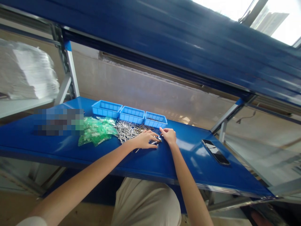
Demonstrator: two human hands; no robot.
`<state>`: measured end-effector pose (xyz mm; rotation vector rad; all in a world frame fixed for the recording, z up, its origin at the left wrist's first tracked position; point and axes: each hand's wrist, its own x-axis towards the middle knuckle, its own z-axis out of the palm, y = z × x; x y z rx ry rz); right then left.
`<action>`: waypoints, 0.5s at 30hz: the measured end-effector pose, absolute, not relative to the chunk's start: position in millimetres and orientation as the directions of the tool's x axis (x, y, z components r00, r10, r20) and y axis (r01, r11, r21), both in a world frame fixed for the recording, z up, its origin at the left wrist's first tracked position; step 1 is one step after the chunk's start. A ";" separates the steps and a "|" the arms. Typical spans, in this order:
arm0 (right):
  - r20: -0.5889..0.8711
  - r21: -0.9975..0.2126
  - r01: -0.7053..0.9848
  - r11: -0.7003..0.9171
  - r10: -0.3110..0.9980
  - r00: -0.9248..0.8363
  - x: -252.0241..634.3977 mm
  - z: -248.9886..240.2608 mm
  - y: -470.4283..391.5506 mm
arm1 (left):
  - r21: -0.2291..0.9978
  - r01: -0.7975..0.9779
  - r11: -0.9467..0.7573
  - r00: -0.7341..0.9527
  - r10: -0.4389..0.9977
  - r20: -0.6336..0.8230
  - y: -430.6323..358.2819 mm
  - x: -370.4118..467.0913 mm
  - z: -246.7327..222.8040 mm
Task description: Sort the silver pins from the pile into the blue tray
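Observation:
A pile of thin silver metal pieces (127, 130), too small to tell if they are screws or rivets, lies mid-table. My left hand (145, 139) rests over the right side of this pile, palm down, fingers spread. Just beyond its fingertips a few small dark and brassy pieces (160, 141) lie on the blue surface. My right hand (169, 136) is to the right of them, thumb and fingers drawn together in a pinch; whatever is in it cannot be made out. Behind both hands stands a blue bin (156, 123) with some dark small pieces inside.
Two more blue bins (132, 119) stand in the same row to the left. Green-and-clear plastic packets (97, 131) are heaped left of the metal pile. A phone (215, 152) lies on the blue table (150, 164) at right. A blue shelf (164, 40) overhangs the back.

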<state>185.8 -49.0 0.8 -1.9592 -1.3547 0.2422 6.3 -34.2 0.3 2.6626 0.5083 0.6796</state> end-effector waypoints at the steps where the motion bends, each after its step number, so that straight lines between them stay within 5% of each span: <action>1: 0.224 -0.658 0.732 -0.174 0.884 0.412 186.2 -0.5 -48.2 | 0.416 0.251 -0.874 0.824 0.418 0.381 -33.9 6.7 -0.4; 9: 0.091 -0.699 0.684 -0.206 0.924 0.371 186.4 1.4 -47.6 | 0.341 0.433 -0.834 0.746 0.544 0.384 -33.2 9.7 2.8; 15: -0.144 -0.832 0.527 -0.175 0.984 0.100 189.5 13.5 -56.0 | 0.337 0.493 -0.802 0.673 0.597 0.437 -30.3 10.8 -0.2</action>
